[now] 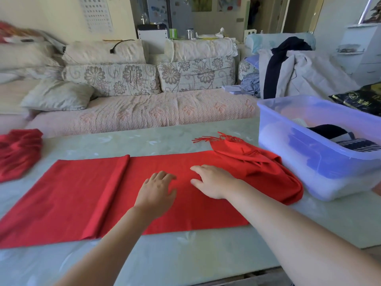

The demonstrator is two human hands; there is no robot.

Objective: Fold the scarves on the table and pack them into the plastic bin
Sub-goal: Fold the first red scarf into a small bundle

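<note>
A long red scarf (82, 195) lies spread across the table (185, 256), its left part doubled over with a fold edge near the middle. Its right end is bunched beside the bin, fringe (208, 138) pointing away from me. My left hand (157, 191) lies flat on the scarf's middle, fingers straight. Just right of it, my right hand (214, 181) also presses flat on the cloth. The clear bluish plastic bin (305, 162) stands at the table's right, holding dark and striped folded fabric (354, 141). A second red scarf (17, 151) sits crumpled at the table's far left.
Behind the table runs a sofa (144, 108) with floral cushions and a grey pillow. Clothes are heaped on its right end (292, 71). A black packet (358, 100) lies behind the bin. The table's front edge is near my forearms.
</note>
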